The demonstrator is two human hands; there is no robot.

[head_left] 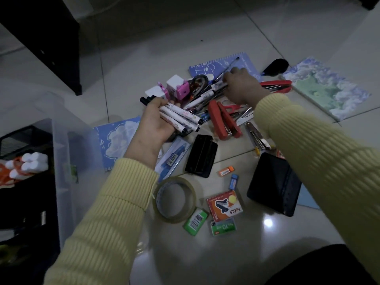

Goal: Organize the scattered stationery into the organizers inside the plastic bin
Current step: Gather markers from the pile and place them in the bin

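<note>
Your yellow ribbed sleeves [107,212] frame the work. Your left hand [153,122] grips a bundle of white markers with black caps [178,117] over the floor pile, near the clear plastic bin [61,153] on your left. The bundle's long axis runs diagonally: caps point far-left, butts toward the red stapler [224,122]. Your right hand [240,87] pinches a white printed pen [216,86] in the pile. Recommendation: lift it parallel to the bundle, caps matched, before loading the black mesh organizer [24,138].

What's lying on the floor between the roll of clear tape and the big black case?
In the head view, a red Eagle box and a small blue eraser lie between the tape roll and the black case.
</note>
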